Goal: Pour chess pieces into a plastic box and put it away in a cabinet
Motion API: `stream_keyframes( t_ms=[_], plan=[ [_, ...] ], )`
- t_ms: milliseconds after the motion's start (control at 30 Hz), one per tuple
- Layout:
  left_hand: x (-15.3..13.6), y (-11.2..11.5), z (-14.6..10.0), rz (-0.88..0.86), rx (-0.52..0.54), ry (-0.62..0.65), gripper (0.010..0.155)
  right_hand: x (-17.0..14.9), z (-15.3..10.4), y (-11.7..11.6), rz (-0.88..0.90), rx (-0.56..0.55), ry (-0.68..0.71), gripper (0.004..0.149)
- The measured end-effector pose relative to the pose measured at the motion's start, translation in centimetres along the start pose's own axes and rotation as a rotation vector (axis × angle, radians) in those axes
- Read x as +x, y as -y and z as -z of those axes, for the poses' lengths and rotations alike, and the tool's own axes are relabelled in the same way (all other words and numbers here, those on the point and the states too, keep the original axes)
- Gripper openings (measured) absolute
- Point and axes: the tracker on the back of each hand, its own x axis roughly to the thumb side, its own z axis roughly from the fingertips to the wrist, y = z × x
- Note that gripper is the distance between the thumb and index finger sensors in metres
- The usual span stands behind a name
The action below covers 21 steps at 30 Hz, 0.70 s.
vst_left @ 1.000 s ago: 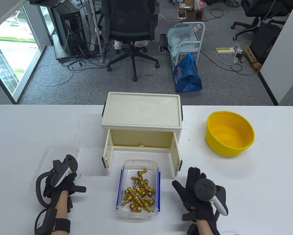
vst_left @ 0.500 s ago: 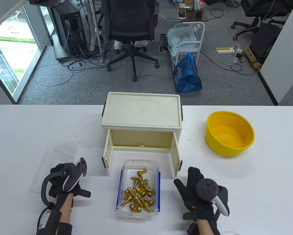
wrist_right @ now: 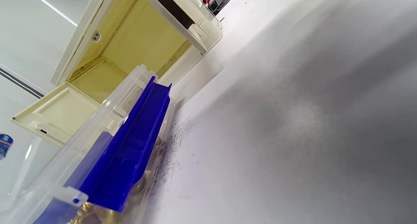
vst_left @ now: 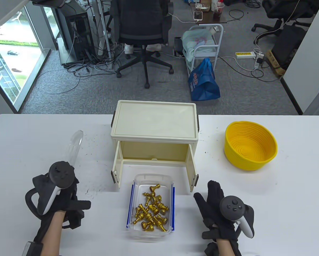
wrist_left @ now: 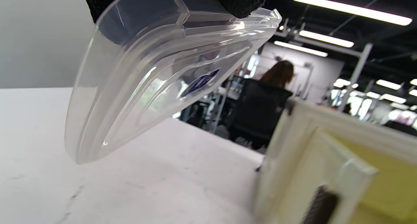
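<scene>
While the left hand [vst_left: 59, 198] grips the clear plastic lid [vst_left: 75, 148] at its near edge, fingers curled over the rim as the left wrist view shows, the lid stands tilted up on edge off the table, its long axis running away from the person and slightly rightward; the plastic box [vst_left: 152, 204] it belongs to lies to the right of that grip, well apart from the lid, so the coming move is, in my judgement, a carry rightward and a laying flat; the box's long axis also runs away from the person, which roughly suits the lid's present heading; the gold chess pieces [vst_left: 151, 209] lie heaped inside the box, whose blue latches [wrist_right: 130, 145] are folded open along its two long sides; the right hand [vst_left: 219, 213] rests on the table just right of the box, fingers straight and holding nothing, and is the nearer hand to the box; the cream cabinet [vst_left: 154, 121] stands just beyond the box with both doors swung open, its mouth facing the box; the yellow basket [vst_left: 250, 145] sits well off to the right, empty as far as can be seen; the white table [vst_left: 282, 202] carries dark scuffs and specks; beyond it lies a grey-carpeted office with a black office chair [vst_left: 142, 32], tangled cables, a white cart and a blue bag [vst_left: 203, 81].
</scene>
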Motion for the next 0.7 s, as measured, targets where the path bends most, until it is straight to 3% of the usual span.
stream_keyframes(
  t_ms=[167, 300, 467, 700],
  plan=[
    [2.4, -3.2, -1.3, -0.363, -0.065, 0.134, 0.037, -0.1, 0.0, 0.0, 0.003, 0.001, 0.01, 0.082],
    [3.6, -3.2, -1.6, -0.607, -0.191, 0.228, 0.037, -0.1, -0.1, -0.1, 0.0, 0.004, 0.013, 0.082],
    [4.9, -0.6, -1.4, -0.852, -0.416, 0.308, 0.037, -0.1, -0.1, 0.0, 0.007, 0.002, 0.013, 0.081],
    [5.5, 4.7, -1.6, -1.098, -0.583, 0.25, 0.038, -0.2, -0.1, 0.0, 0.016, 0.008, 0.01, 0.081]
  ],
)
